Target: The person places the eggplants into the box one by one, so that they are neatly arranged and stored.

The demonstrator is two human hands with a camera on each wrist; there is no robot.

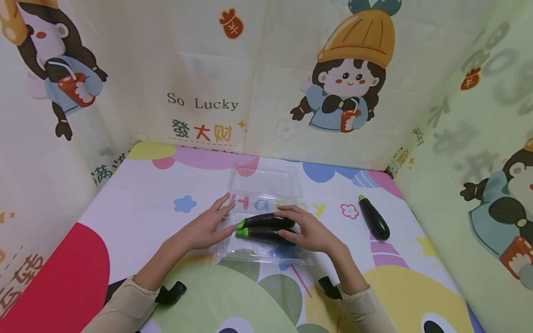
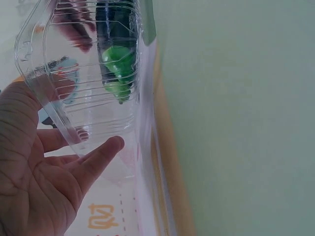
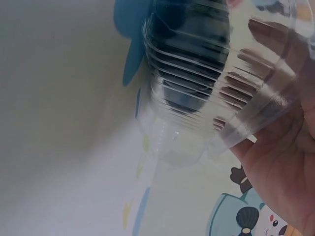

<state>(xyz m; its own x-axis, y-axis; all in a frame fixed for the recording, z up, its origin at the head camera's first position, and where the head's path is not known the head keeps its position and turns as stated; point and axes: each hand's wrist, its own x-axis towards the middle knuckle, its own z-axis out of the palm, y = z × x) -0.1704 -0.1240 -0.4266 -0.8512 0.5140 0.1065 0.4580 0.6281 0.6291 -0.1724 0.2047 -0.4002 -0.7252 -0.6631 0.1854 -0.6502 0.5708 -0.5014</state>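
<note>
Two dark eggplants with green stem ends, an upper eggplant [image 1: 260, 220] and a lower eggplant [image 1: 266, 234], lie side by side in a clear plastic box [image 1: 237, 255]. My left hand [image 1: 206, 226] is at the box's left side, fingers spread, thumb near the stems. Over the right ends of the eggplants is my right hand [image 1: 310, 230], fingers extended. In the right wrist view, its fingers [image 3: 266, 37] show through the ribbed wall, beside a dark eggplant [image 3: 192, 54]. Whether the fingertips touch the eggplants I cannot tell.
The box's clear lid [image 1: 266, 181] lies folded back behind it. A third eggplant [image 1: 374, 218] lies on the table at the right. Patterned cloth covers the table [image 1: 200, 282], and printed cloth walls [image 1: 266, 69] enclose its back and sides.
</note>
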